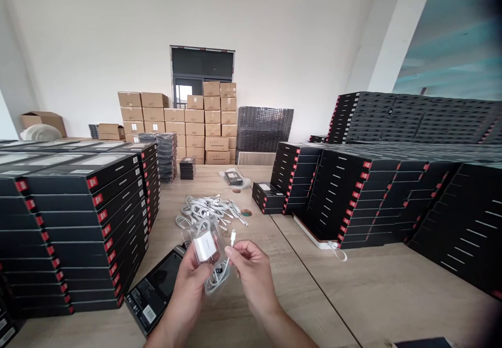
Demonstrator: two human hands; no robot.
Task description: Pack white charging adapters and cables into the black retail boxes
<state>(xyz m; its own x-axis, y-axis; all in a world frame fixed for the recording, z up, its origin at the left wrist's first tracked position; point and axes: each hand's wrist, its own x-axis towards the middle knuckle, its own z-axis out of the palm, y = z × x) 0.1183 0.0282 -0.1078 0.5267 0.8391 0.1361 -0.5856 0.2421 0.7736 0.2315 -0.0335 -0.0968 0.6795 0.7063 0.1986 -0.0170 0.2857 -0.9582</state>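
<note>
My left hand (192, 277) is closed on a clear plastic tray that carries a white charger (205, 247). A coiled white cable (217, 281) hangs at the lower end of the tray, beside the left thumb. My right hand (251, 269) pinches the cable just below its connector (233, 236), which points upward. Beyond the hands lies a tangled heap of white cables (207, 205). Under my left forearm rests a black box (157, 288) with a white label, set at an angle on the wooden table (298, 306).
Tall stacks of black boxes (78, 233) rise at the left, and more black boxes (341, 196) fill the right. A white tray-like item with a cable loop (321, 238) lies by the right stacks. A bagged black item (234, 177) is farther back. Cardboard cartons (195, 123) stand by the wall.
</note>
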